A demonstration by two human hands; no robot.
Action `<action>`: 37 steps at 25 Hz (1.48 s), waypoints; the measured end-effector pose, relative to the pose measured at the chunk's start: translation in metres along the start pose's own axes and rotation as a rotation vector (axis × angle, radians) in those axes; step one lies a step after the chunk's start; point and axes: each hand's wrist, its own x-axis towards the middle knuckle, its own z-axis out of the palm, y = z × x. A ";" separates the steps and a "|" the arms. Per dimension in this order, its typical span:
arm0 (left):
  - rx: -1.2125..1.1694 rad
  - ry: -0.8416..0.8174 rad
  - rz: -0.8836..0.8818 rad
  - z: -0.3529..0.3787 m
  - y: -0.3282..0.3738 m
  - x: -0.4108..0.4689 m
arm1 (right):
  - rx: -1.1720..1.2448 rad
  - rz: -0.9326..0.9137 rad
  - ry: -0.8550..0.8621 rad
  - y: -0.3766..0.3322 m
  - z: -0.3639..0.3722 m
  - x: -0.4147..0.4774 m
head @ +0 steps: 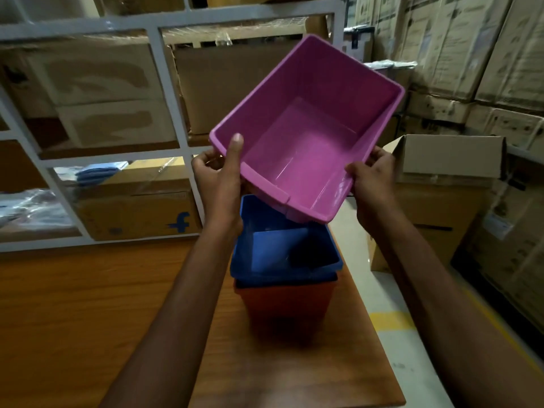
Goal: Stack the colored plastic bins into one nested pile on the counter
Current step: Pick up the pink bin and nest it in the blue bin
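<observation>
— Cardboard cartons crowd the shelves around us, and our wooden counter carries the pile at about five o'clock from its middle: a blue bin nested in an orange bin.

— And the pink bin?

— Up in the air, tilted, mouth toward us, its near corner just over the blue one's rim. Our left hand pinches the rim at nine o'clock, thumb pressed inside the wall, fingers curled behind. Our right hand clasps the three o'clock edge, fingers folded under the lip.

— How will it handle?

— Light and empty, we judge; thin, glossy plastic, stiff at the rolled rim, likely flexing in the walls. We'd keep hold of the rim on opposite sides, level it, and lower straight down.
</observation>
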 end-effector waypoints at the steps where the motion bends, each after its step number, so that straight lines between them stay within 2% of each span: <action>1: 0.015 0.032 0.041 0.001 -0.002 0.000 | -0.001 -0.004 -0.008 0.003 -0.002 -0.002; 4: 0.069 0.055 0.164 0.002 -0.006 -0.001 | -0.138 -0.047 0.029 0.007 -0.012 -0.005; 7: 0.078 0.046 0.251 0.003 -0.003 -0.006 | -0.447 -0.301 0.245 -0.002 -0.014 -0.007; 10: 0.114 -0.021 0.278 -0.001 -0.006 -0.010 | -0.641 -0.606 0.160 -0.021 0.005 -0.005; 12: 0.148 -0.096 0.352 -0.004 -0.006 -0.015 | -0.851 -0.838 0.085 -0.031 0.019 0.000; 15: 0.177 -0.224 0.499 -0.011 0.001 -0.020 | -1.121 -1.033 0.065 -0.043 0.031 0.014; 18: 0.226 -0.291 0.538 -0.021 0.008 -0.019 | -1.163 -1.195 0.230 -0.048 0.024 0.024; 20: 0.329 -0.235 0.555 -0.025 0.012 -0.015 | -1.160 -1.258 0.351 -0.051 0.016 0.024; 23: 0.407 -0.069 0.631 -0.024 0.014 -0.011 | -1.146 -1.229 0.432 -0.055 0.009 0.022; 26: 0.390 0.218 0.731 -0.025 0.013 -0.012 | -1.081 -1.104 0.494 -0.064 -0.001 0.022; 28: 0.360 0.302 0.711 -0.026 0.008 -0.011 | -0.970 -0.990 0.537 -0.070 -0.008 0.020; 30: 0.314 0.218 0.574 -0.023 0.002 -0.011 | -0.836 -0.814 0.550 -0.069 -0.011 0.015; 32: 0.324 0.052 0.456 -0.019 -0.003 -0.012 | -0.727 -0.603 0.532 -0.061 -0.011 0.010; 34: 0.361 -0.065 0.472 -0.017 -0.007 -0.015 | -0.626 -0.459 0.506 -0.048 -0.010 0.002; 37: 0.349 -0.170 0.464 -0.015 -0.005 -0.018 | -0.519 -0.367 0.427 -0.024 -0.006 -0.009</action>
